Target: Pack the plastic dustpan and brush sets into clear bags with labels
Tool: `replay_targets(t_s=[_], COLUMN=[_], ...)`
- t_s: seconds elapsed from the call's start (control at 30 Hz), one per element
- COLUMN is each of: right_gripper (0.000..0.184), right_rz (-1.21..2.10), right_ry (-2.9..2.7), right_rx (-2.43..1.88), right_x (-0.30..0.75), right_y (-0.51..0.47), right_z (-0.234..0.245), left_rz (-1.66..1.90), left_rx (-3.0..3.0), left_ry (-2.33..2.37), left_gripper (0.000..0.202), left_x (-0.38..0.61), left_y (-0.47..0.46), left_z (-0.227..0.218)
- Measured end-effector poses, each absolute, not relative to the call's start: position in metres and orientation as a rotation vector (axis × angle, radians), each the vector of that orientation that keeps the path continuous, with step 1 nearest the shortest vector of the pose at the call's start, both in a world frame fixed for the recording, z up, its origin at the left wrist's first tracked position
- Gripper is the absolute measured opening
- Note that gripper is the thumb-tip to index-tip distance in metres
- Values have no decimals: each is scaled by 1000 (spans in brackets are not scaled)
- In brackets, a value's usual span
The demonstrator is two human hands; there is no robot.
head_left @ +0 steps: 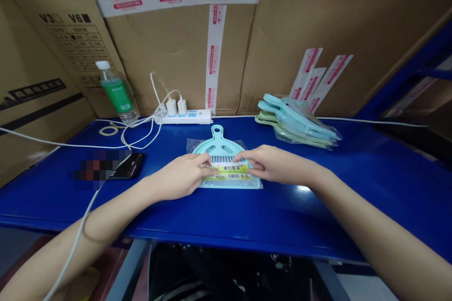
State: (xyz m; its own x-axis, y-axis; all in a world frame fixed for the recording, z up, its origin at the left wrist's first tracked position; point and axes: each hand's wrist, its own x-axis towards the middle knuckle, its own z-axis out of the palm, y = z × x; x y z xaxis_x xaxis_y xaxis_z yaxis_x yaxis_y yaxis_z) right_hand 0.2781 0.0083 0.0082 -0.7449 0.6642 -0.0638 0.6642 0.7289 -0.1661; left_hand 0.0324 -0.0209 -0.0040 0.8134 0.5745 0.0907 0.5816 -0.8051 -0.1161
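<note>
One dustpan (221, 150) | handle (217, 132) away, long axis fore-aft | hands (189, 173) (270, 164) on label (233, 170), grip unclear

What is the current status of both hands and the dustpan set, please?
Left hand, right hand: fingers at opposite ends of the label. Bagged dustpan: flat on table, handle pointing away. White cable: across left forearm, maybe a snag.

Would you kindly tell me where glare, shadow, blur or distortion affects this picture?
In the head view, a bright glare spot on the blue table near the right hand; same view, deep shadow beneath the tabletop, soft small print on the package label, forearms stretched toward the lower corners, and a blocky mosaic at left.
</note>
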Motion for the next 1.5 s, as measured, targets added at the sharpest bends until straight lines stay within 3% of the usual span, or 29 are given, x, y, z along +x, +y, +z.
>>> replay_targets(t_s=[0.4,1.17,1.5], right_gripper=[49,49,50], right_rz=[269,236,382], right_ry=[-2955,-2966,-2929], right_rx=[-852,-1415,-1477], right_x=[260,275,289], right_y=[-5,-7,-1], right_z=[0,22,24], left_rz=[-68,116,150], left_rx=[-2843,-2676,-2743], left_ry=[-903,-1000,-1106], left_gripper=[47,42,44], left_x=[34,30,25], left_y=[-21,-24,-19], left_z=[-3,8,14])
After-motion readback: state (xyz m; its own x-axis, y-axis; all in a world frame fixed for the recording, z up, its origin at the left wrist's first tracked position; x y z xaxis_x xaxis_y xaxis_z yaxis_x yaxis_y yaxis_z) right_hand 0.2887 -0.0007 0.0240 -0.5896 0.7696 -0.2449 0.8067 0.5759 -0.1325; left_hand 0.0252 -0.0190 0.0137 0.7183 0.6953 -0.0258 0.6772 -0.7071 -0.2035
